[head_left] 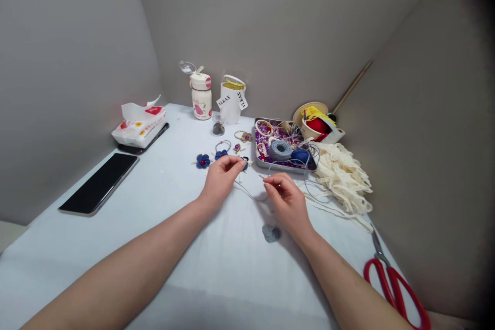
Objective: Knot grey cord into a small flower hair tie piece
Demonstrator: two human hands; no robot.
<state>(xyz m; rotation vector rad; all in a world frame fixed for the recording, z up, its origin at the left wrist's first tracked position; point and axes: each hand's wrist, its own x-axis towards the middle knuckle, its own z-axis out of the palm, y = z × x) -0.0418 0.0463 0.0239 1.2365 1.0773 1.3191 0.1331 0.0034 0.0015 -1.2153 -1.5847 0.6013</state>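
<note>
My left hand (221, 177) is closed in a pinch on a small blue piece at its fingertips, with a thin grey cord (251, 196) running from it. My right hand (288, 201) pinches the other stretch of that same cord, which sags between the two hands. A small grey knitted piece (270, 233) lies on the white table under my right wrist. Blue crocheted flowers (202, 161) and small ring charms sit just beyond my left hand.
A metal tray (258, 157) holds yarn balls and beads. Cream lace trim (344, 175) lies to its right, red-handled scissors (390, 278) at the near right. A dark tablet (99, 183), tissue pack (139, 125), water bottle (201, 95) and white cup (232, 99) stand left and back.
</note>
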